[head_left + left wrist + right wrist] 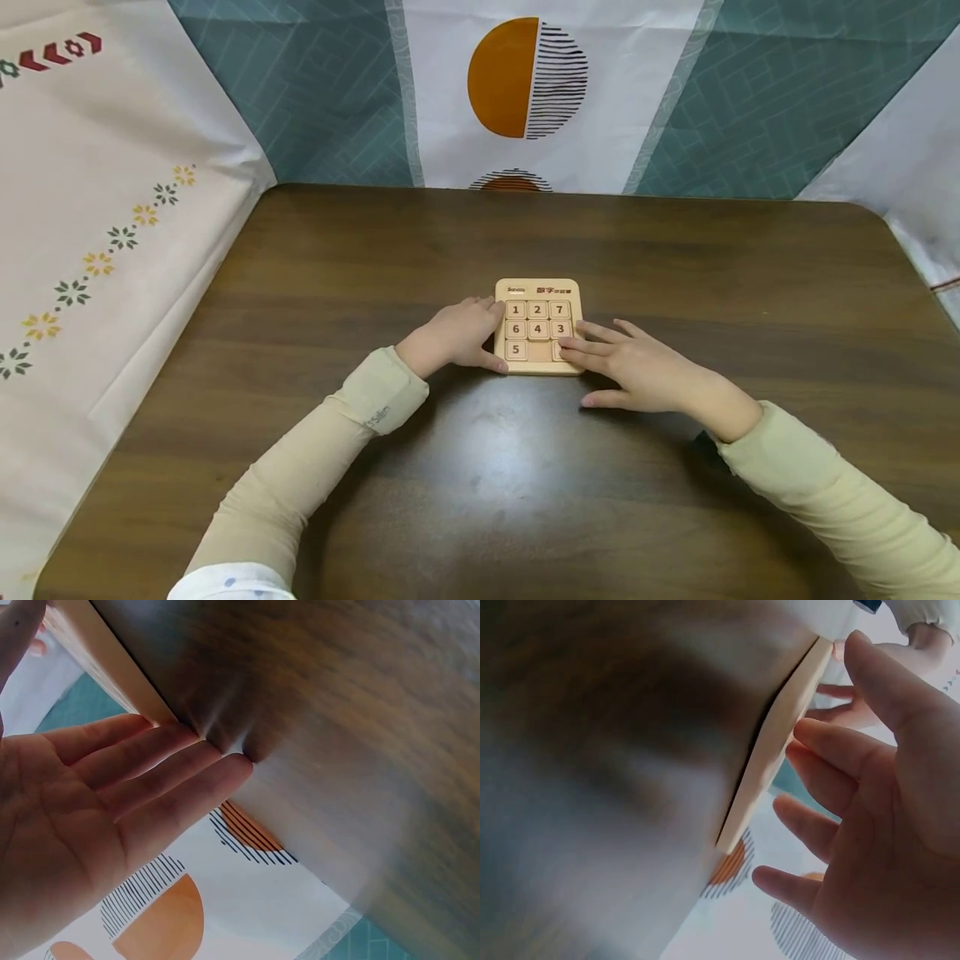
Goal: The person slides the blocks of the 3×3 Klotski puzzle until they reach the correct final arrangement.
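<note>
– While the board is lying on the table, how's it going?
– Prob. unfinished: tile 1, tile 2 are running OK, tile 7 is breaking order; btm-mid's showing a gap.
– Grips?
– None: L hand is touching the L edge, thumb wide; R hand is spreading fingers, partly covering the btm-R tile.

I see a white glare on the table toward six o'clock, the cloth at twelve crisp and lit. Both wrist views are dimmer: soft shadows lie by the left hand, and the right view's tabletop blurs toward nine.
</note>
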The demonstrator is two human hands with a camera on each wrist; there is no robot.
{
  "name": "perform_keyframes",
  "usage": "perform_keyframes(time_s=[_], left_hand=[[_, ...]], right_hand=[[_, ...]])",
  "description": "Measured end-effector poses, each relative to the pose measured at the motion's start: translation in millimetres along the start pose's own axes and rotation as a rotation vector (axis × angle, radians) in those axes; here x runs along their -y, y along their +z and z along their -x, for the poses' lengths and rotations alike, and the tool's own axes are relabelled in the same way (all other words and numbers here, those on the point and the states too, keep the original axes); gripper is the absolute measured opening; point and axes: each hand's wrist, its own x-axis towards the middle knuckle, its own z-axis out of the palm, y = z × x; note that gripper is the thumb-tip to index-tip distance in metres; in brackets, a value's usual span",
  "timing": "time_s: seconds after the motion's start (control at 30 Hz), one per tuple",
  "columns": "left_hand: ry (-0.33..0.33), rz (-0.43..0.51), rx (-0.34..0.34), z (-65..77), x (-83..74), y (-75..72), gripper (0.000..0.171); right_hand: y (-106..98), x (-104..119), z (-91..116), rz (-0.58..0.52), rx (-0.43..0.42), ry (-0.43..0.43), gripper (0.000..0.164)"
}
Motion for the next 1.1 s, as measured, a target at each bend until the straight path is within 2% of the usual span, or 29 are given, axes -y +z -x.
perform_keyframes(time_s=[0.27, 0.57, 0.77, 1.1], left_hand=[[0.036, -0.047, -0.012, -8.6, -1.9, -5.6, 0.091], [0.019, -0.053, 0.007, -4.0, -1.8, -5.5, 0.092], [0.014, -0.043, 0.003, -0.7, -0.5, -2.2, 0.09], [0.006, -0.04, -0.002, 3.7, -1.5, -0.2, 0.09]], right_hand=[[-1.2, 2.5, -10.9, 0.024, -0.033, -0.04, 0.066], [-0.9, 9.2, -27.1, 0.011, -0.052, -0.065, 0.068], [3.9, 15.6, -36.9, 0.015, -0.009, -0.108, 0.069], [-0.4, 10.8, -26.3, 0.0, 0.035, -0.098, 0.067]])
